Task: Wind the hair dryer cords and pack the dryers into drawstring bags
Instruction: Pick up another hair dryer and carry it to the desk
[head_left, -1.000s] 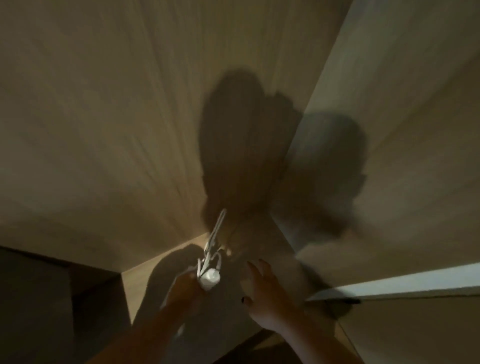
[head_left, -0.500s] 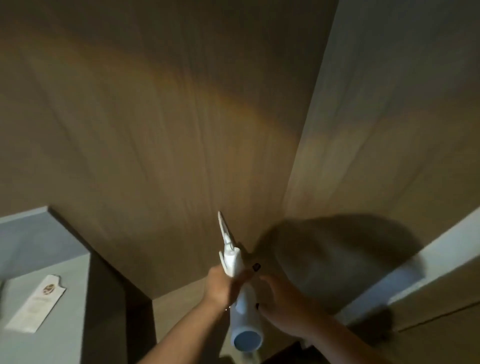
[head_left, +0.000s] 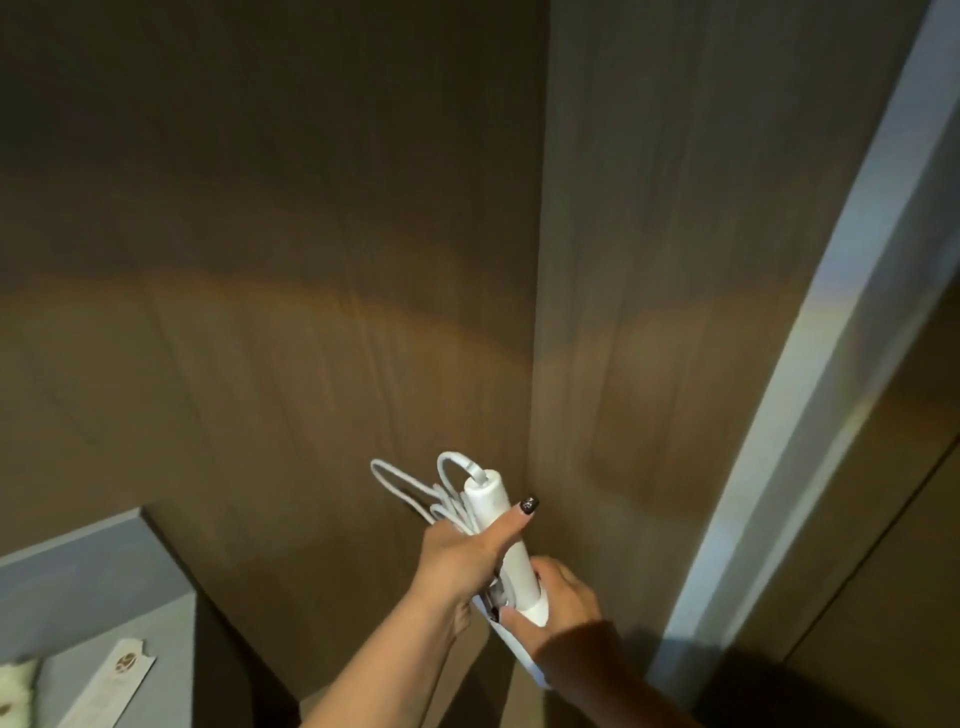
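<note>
The left hand (head_left: 465, 561) is wrapped around the white hair dryer handle (head_left: 506, 540) and the gathered loops of its white cord (head_left: 415, 493), thumb stretched along the handle. Just below it, the right hand (head_left: 558, 597) grips the handle's lower end, fingers curled round it. The cord loops stick out above the left hand. Far down to the left, a paper sleeve (head_left: 111, 686) lies on a grey shelf (head_left: 104, 597).

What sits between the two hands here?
In the head view, the white hair dryer's handle spans between them: the left hand grips it together with the looped cord, and the right hand holds its lower end.
</note>
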